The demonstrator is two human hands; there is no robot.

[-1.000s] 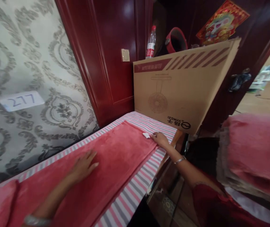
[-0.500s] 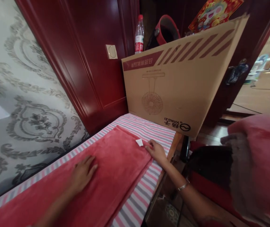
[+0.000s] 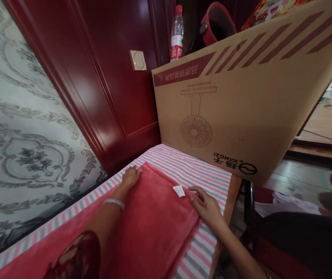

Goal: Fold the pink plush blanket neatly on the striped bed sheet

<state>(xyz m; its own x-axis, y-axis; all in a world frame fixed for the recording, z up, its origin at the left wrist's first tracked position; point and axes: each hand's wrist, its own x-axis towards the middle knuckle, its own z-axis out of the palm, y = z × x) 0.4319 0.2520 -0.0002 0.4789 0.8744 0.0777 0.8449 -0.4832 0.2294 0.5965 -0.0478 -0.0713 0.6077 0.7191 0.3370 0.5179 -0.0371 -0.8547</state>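
On the striped surface [image 3: 206,170], both hands press flat, fingers loose, on the far edge of the towel [image 3: 154,217]: left hand [image 3: 131,176], right hand [image 3: 209,205] by what looks like its tag [image 3: 179,190]. The near edge overhangs; it could slide off.

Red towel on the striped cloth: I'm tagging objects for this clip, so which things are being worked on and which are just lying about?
In use:
red towel
white tag
left hand, on the far corner
right hand, at the near corner
striped cloth

Lying about:
cardboard box
water bottle
wall switch
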